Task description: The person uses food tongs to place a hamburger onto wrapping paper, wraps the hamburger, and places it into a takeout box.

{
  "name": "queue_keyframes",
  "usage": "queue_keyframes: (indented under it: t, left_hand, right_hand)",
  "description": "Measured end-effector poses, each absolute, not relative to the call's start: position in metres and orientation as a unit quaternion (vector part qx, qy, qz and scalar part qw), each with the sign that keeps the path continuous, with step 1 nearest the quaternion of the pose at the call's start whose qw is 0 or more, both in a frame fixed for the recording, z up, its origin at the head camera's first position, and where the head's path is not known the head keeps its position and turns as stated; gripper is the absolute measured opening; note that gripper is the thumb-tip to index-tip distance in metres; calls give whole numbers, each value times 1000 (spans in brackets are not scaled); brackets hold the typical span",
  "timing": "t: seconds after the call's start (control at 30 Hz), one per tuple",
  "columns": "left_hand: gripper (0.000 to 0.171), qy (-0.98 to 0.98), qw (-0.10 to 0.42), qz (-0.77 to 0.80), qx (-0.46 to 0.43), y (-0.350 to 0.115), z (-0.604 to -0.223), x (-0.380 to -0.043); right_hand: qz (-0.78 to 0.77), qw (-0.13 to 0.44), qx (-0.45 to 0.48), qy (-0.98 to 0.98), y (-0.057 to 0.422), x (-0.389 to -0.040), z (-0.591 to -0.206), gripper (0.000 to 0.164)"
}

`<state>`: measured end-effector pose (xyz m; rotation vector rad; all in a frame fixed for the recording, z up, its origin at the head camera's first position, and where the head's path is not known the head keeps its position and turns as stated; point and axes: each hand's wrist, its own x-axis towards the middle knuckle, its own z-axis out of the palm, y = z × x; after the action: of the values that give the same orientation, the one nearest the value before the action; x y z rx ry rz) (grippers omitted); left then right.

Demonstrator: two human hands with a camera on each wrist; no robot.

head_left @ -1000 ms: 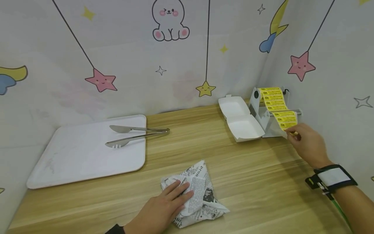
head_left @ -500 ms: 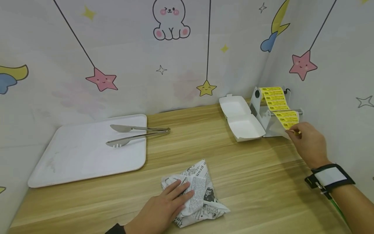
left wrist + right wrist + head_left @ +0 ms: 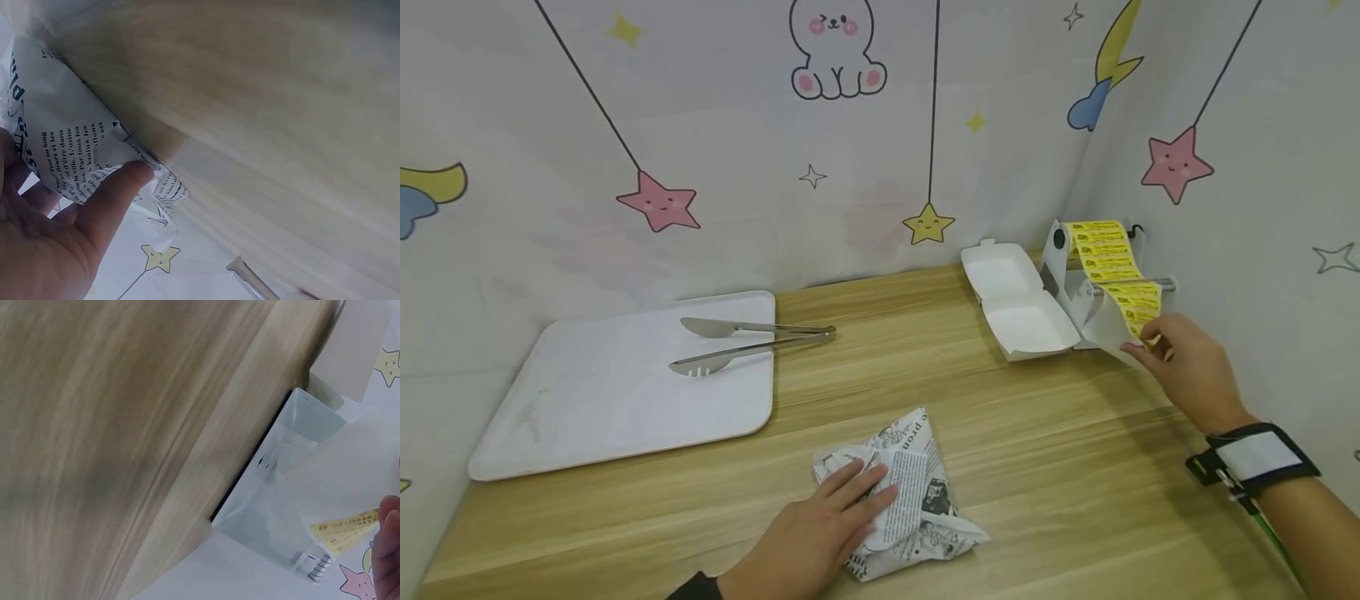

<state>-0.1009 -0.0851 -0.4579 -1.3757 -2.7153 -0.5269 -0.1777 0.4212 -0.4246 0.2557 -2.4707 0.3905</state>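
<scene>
In the head view my left hand lies with fairly straight fingers on a package wrapped in newsprint paper. The left wrist view shows my thumb against the side of this wrapper. At the right, my right hand pinches the free end of a strip of yellow printed labels between thumb and index finger. The strip runs off a label dispenser. In the right wrist view, white backing paper bows out beside the yellow labels; the fingertips are partly cut off.
An unfolded white takeaway box stands left of the dispenser. Metal tongs lie across the right edge of a white tray at the left. Patterned white walls bound the wooden table behind and at the right.
My right thumb has shifted slightly left, and the backing paper stands out further from the yellow labels. My left hand and the wrapped package have stayed in place.
</scene>
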Motion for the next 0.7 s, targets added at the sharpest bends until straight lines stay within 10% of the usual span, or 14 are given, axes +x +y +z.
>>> queue_keyframes:
  t: [0.7]
  left_hand:
    - [45,-877,38,-165,-450,-85,-458,-101]
  right_hand:
    - [180,277,103,-938,418,-175,-419,32]
